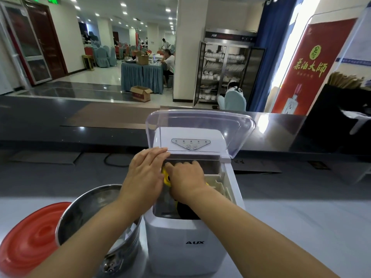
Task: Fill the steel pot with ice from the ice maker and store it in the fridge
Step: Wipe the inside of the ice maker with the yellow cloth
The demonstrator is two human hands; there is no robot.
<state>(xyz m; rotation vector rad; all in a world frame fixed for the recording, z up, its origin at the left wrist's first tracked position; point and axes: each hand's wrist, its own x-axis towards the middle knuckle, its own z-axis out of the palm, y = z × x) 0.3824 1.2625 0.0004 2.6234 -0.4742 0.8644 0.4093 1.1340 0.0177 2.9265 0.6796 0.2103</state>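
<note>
A white AUX ice maker point(192, 243) stands in front of me with its clear lid point(200, 121) raised. The steel pot point(90, 209) sits right beside it on the left, partly hidden by my left forearm. My left hand point(146, 173) lies flat with straight fingers on the left rim of the ice maker's opening. My right hand point(184, 177) reaches down into the opening with curled fingers, around a yellow object point(166, 178) that shows only at its edge. What lies under the hand is hidden.
A red round lid point(30, 237) lies on the white counter left of the pot. A black cable point(114, 161) runs behind the ice maker. A dark raised bar ledge point(80, 125) crosses beyond it, and a black holder with chopsticks point(341, 101) stands at the right.
</note>
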